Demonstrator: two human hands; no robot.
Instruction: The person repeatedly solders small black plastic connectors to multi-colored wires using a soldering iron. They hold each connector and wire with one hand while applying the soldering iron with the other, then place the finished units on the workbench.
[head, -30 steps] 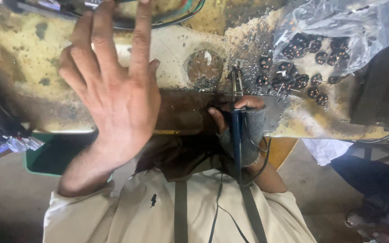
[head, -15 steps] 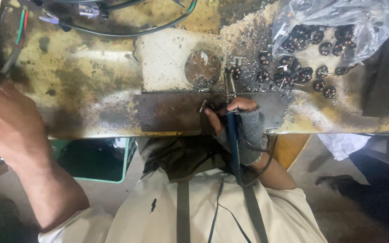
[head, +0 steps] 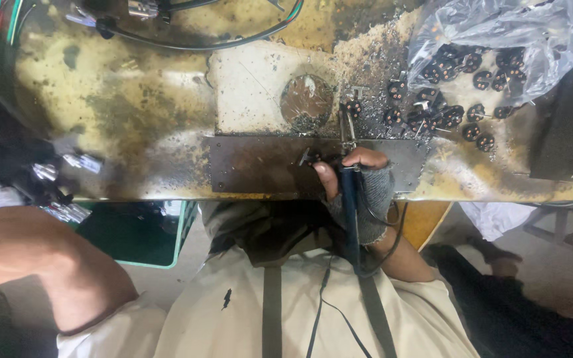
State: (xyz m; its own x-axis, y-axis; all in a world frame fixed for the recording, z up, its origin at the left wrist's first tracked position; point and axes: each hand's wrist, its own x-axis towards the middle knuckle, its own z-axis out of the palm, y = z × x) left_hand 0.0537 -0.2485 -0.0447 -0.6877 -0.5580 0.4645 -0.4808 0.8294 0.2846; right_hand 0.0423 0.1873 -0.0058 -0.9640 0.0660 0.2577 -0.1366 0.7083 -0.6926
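A soldering iron (head: 349, 199) with a dark blue handle is in the middle of the frame. The right hand (head: 359, 185) is wrapped tight around the handle. This hand wears a grey glove with the fingertips cut off. The thin metal tip of the iron points up toward the top of the frame and ends near a small black round part (head: 351, 107). A black cord (head: 392, 238) runs from the handle down to the person's chest.

Just left of the thumb sits a tiny metal piece (head: 306, 158). It lies on a dark metal plate (head: 260, 166) on the near edge of the tabletop (head: 134, 106). The tabletop is yellow-brown, stained and burnt. Above the plate is a pale square patch with a round brown mark (head: 306, 99).

To the right of the iron's tip lie many more small black round parts (head: 432, 113) with little copper dots. Some spill out of a clear plastic bag (head: 499, 33) in the upper right of the frame.

The left arm (head: 48, 258) is bare and reaches out at the lower left. Its hand is past the left edge, so I cannot tell what it is doing.

Black and coloured wires (head: 193, 33) lie along the top left. A green box (head: 140, 232) sits under the tabletop at the lower left.
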